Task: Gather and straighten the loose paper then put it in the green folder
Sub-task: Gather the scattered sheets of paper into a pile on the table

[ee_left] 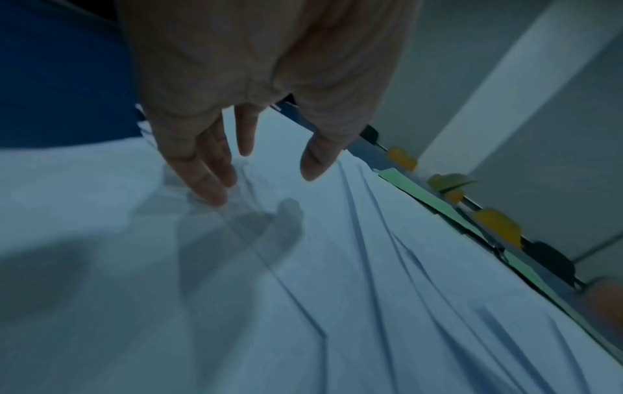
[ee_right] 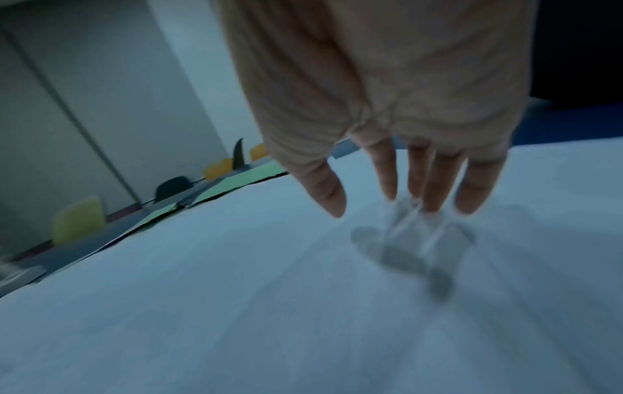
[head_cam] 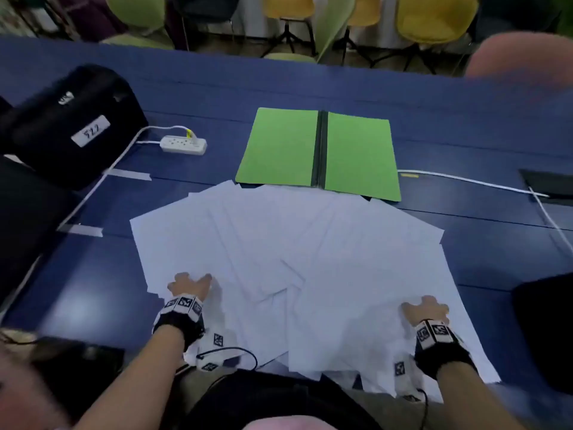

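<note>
Near the table's front edge, both flat-fingered hands, left hand point(head_cam: 189, 285) and right hand point(head_cam: 426, 308), on fanned paper point(head_cam: 288, 252).

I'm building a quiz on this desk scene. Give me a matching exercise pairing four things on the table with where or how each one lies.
Things:
1. folder
2. paper
3. power strip
4. black bag

Places or states:
A. far left of the table
B. fanned out loose under both hands
C. lying open beyond the sheets
D. between bag and folder

Pairs: 1-C, 2-B, 3-D, 4-A
</note>
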